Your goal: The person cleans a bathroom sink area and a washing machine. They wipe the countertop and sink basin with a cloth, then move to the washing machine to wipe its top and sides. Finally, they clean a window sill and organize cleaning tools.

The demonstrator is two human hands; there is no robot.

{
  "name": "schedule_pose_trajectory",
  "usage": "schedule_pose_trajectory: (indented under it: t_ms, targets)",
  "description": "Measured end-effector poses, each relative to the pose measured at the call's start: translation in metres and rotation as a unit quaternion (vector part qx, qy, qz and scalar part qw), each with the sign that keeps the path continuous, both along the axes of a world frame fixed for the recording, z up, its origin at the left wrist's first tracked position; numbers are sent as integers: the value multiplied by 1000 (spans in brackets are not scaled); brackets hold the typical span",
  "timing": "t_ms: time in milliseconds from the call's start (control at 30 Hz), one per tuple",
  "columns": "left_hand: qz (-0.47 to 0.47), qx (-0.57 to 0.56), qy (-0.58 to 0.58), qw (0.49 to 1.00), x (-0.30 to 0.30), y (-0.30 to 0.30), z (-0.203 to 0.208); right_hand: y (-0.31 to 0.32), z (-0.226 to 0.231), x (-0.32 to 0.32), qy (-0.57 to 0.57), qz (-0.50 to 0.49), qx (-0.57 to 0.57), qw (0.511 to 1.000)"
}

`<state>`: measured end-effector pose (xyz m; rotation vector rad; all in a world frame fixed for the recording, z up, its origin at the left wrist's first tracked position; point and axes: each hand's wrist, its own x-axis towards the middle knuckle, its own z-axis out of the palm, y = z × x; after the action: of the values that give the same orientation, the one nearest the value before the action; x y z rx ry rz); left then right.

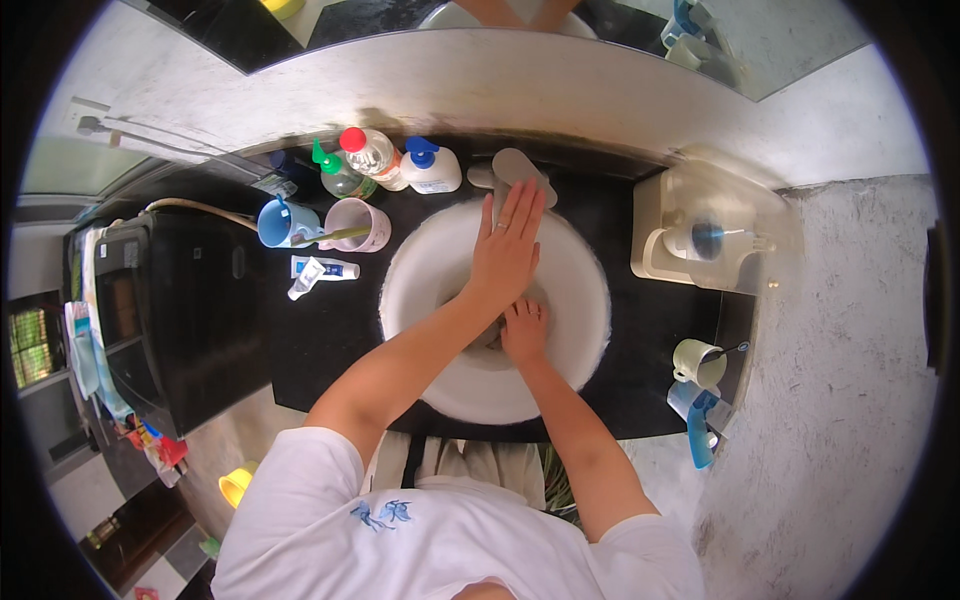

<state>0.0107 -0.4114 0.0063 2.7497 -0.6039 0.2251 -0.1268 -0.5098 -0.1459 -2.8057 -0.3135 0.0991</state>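
We have the left hand (508, 245) flat and straight-fingered, palm down, its fingertips over the grey faucet (518, 167) at the far rim of the round white washbasin (592, 275); nothing gripped there; we can't confirm contact from overhead; right hand (525, 328) is down inside the bowl, fingers bent, beside a murky greyish patch (489, 336); we can't tell if it grasps anything, nor whether the patch is cloth, drain or water; we'd read the step as working the faucet handle one-handed; to do it well, we'd use the flat fingers, nudge gently, avoid a hard shove, and keep the flow modest so the bowl doesn't splash; the crossed left forearm hides part of the bowl, so we'd angle that elbow out; right hand best kept low, clear of the spout; white pump bottle (432, 170) and pink cup (357, 226) stand near the rim, so we'd mind them when drawing the left arm back.
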Motion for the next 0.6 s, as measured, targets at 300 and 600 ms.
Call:
schedule_pose_trajectory:
  t_ms: [300,600]
  targets:
    - [1,-135,84,987,-6,4,3,11,-10,-10,93,2,11,996]
    - [15,21,66,997,-105,73,-163,-23,70,-4,252,-39,261,931]
